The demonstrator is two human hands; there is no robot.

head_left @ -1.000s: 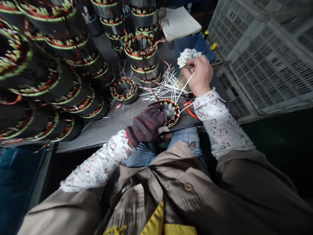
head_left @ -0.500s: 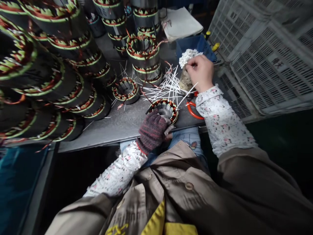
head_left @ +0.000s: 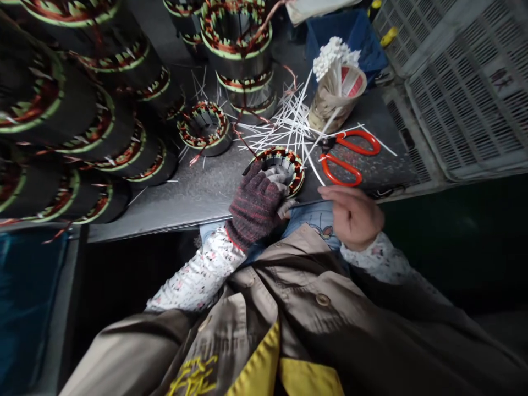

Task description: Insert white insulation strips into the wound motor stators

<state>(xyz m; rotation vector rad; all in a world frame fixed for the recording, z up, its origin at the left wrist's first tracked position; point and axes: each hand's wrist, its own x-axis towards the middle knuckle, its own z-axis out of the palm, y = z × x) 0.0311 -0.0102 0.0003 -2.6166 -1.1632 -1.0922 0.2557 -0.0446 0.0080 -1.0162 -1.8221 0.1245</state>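
My left hand [head_left: 258, 206], in a dark knitted glove with pale-wrapped fingertips, is closed on the near rim of a wound stator [head_left: 297, 171] at the table's front edge. Its fingers reach into the ring and cover part of it. My bare right hand [head_left: 358, 217] is at the table edge, right of the stator, thumb and fingers pinched together. A thin white stick [head_left: 315, 169] runs from its fingertips up toward the loose pile. Just above that hand lie scissors with red handles [head_left: 350, 175]. Many more white sticks [head_left: 289, 124] are scattered behind the stator.
A tape-wrapped cup [head_left: 330, 107] stands behind the scissors, beside a bundle of white sticks [head_left: 335, 55]. A small stator [head_left: 205, 129] sits to the left, stacked stators [head_left: 237, 60] behind it. Tall stacks [head_left: 82, 126] fill the left. Plastic crates [head_left: 474, 99] and a blue bin [head_left: 342, 36] stand right.
My right hand has come from the bundle of white sticks down to the table edge, uncovering the cup and scissors. My left hand stays on the stator. The view has shifted slightly.
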